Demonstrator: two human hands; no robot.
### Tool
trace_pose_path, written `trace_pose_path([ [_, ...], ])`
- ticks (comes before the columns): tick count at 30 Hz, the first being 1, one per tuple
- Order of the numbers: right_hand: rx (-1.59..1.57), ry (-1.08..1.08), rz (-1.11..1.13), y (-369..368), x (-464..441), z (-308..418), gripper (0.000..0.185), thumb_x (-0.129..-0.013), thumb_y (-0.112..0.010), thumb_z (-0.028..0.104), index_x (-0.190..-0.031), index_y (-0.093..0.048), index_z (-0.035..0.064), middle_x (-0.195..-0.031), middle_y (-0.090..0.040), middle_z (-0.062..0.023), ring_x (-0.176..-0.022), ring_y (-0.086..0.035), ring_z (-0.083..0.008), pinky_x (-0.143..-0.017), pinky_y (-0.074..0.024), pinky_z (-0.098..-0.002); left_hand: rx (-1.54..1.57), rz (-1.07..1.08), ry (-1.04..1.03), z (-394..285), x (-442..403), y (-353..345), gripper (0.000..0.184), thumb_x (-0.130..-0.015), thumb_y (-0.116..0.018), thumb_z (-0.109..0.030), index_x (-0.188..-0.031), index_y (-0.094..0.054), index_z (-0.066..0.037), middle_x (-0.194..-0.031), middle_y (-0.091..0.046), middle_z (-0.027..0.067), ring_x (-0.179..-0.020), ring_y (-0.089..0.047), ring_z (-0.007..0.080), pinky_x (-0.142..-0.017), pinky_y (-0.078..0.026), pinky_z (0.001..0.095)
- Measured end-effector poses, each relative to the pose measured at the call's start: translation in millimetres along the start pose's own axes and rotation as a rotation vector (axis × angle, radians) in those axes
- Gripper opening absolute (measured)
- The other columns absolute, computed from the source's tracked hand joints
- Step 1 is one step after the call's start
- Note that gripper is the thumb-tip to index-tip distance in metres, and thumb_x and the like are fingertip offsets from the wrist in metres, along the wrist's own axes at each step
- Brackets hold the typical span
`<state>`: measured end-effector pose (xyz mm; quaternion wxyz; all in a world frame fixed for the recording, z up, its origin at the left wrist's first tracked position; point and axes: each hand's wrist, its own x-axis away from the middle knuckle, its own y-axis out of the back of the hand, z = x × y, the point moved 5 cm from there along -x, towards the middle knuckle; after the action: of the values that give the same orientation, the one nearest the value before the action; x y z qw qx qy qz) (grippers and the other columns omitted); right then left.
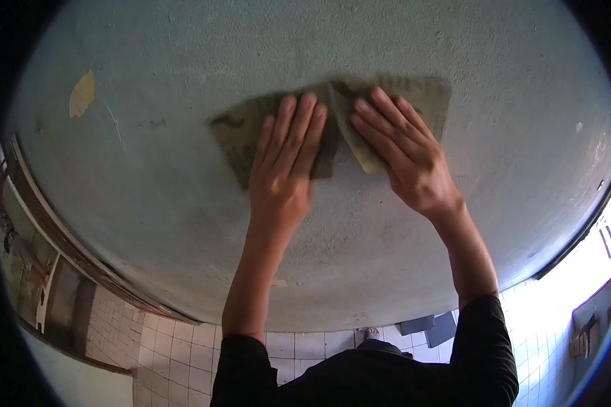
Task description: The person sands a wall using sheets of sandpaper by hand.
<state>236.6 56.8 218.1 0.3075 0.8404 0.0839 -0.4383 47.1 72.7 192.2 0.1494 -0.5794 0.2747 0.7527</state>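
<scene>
Both arms reach up to a grey-green, rough-painted wall (183, 203). Beneath the fingers of my left hand (284, 156) lies a brownish sheet of what looks like sandpaper (241, 136), with dark marks on its back. My right hand (407, 149) presses a second sandpaper sheet (433, 102) to the wall, its lower left edge paler. The two sheets meet or slightly overlap near the middle. All visible fingers are stretched out flat, slightly blurred, and point upward. Thumbs are hidden on both hands.
A yellowish bare patch (82, 95) marks the wall's upper left. White floor tiles (295, 346) run along its foot, where dark grey flat pieces (417, 325) lie near a foot (371, 334). A brown frame (81, 247) borders the left; bright light enters at right.
</scene>
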Motion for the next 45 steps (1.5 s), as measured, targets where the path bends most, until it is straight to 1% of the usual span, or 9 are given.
trace_pose_path([
  [5,0.050,-0.103,-0.057,-36,144,7,0.034,-0.104,-0.051,0.008,-0.135,-0.066,0.0068,-0.150,-0.057,-0.0091,-0.149,-0.041,-0.0244,-0.126,-0.0295,-0.0503,-0.160,0.048,0.112,32,143,6,0.050,-0.104,-0.057,-0.018,-0.152,-0.049,-0.008,-0.163,-0.041,0.0093,-0.153,-0.033,0.0336,-0.124,-0.028,0.0598],
  [9,0.049,-0.092,-0.045,-30,88,14,0.037,-0.103,-0.052,0.006,-0.139,-0.062,0.0052,-0.153,-0.054,-0.0100,-0.150,-0.040,-0.0249,-0.126,-0.0293,-0.0504,-0.101,-0.009,0.147,33,98,4,0.054,-0.111,-0.039,-0.037,-0.157,-0.042,-0.009,-0.164,-0.038,0.0141,-0.153,-0.029,0.0407,-0.124,-0.025,0.0612],
  [14,0.079,-0.019,-0.096,3,-24,1,0.044,-0.099,-0.054,0.004,-0.143,-0.059,0.0043,-0.155,-0.052,-0.0096,-0.151,-0.039,-0.0255,-0.126,-0.0304,-0.0486,-0.023,-0.074,0.029,20,-16,10,0.051,-0.109,-0.045,-0.028,-0.157,-0.042,-0.011,-0.163,-0.040,0.0121,-0.152,-0.031,0.0405,-0.124,-0.025,0.0614],
  [20,0.071,-0.158,-0.071,-44,137,25,0.034,-0.103,-0.052,0.005,-0.134,-0.066,0.0040,-0.147,-0.060,-0.0111,-0.147,-0.045,-0.0279,-0.124,-0.0332,-0.0518,-0.098,0.038,0.171,23,177,-2,0.051,-0.104,-0.057,-0.023,-0.153,-0.050,-0.008,-0.160,-0.045,0.0126,-0.150,-0.038,0.0379,-0.124,-0.027,0.0577],
  [23,0.053,-0.166,-0.066,-48,124,26,0.035,-0.102,-0.052,0.004,-0.133,-0.067,0.0036,-0.147,-0.060,-0.0118,-0.147,-0.045,-0.0283,-0.124,-0.0327,-0.0519,-0.068,0.077,0.200,24,185,-5,0.053,-0.106,-0.052,-0.026,-0.155,-0.045,-0.006,-0.162,-0.041,0.0169,-0.151,-0.033,0.0418,-0.124,-0.026,0.0605],
  [27,0.016,-0.036,-0.116,-9,-30,18,0.041,-0.099,-0.053,0.003,-0.139,-0.061,0.0018,-0.152,-0.055,-0.0116,-0.150,-0.041,-0.0274,-0.124,-0.0326,-0.0497,-0.054,-0.013,0.100,18,22,8,0.052,-0.109,-0.041,-0.026,-0.158,-0.040,-0.008,-0.165,-0.037,0.0115,-0.153,-0.030,0.0386,-0.124,-0.026,0.0587],
  [30,0.033,0.003,-0.119,-5,-40,15,0.041,-0.099,-0.053,0.003,-0.140,-0.061,0.0019,-0.154,-0.053,-0.0110,-0.150,-0.039,-0.0258,-0.125,-0.0327,-0.0483,-0.029,-0.045,0.070,26,1,16,0.050,-0.110,-0.041,-0.028,-0.158,-0.042,-0.012,-0.165,-0.037,0.0082,-0.154,-0.030,0.0356,-0.124,-0.026,0.0571],
  [38,0.089,-0.159,-0.037,-42,114,25,0.034,-0.102,-0.051,0.005,-0.131,-0.068,0.0041,-0.144,-0.062,-0.0114,-0.145,-0.047,-0.0273,-0.122,-0.0364,-0.0512,-0.108,-0.032,0.279,77,168,23,0.051,-0.109,-0.046,-0.027,-0.156,-0.045,-0.010,-0.164,-0.037,0.0154,-0.154,-0.028,0.0406,-0.124,-0.024,0.0626],
  [45,0.045,0.093,-0.124,-20,-61,34,0.047,-0.095,-0.057,0.008,-0.142,-0.059,0.0010,-0.151,-0.056,-0.0101,-0.148,-0.043,-0.0270,-0.125,-0.0337,-0.0463,-0.068,-0.135,0.094,52,-1,32,0.051,-0.111,-0.039,-0.031,-0.157,-0.042,-0.009,-0.165,-0.037,0.0130,-0.154,-0.029,0.0388,-0.125,-0.024,0.0582],
])
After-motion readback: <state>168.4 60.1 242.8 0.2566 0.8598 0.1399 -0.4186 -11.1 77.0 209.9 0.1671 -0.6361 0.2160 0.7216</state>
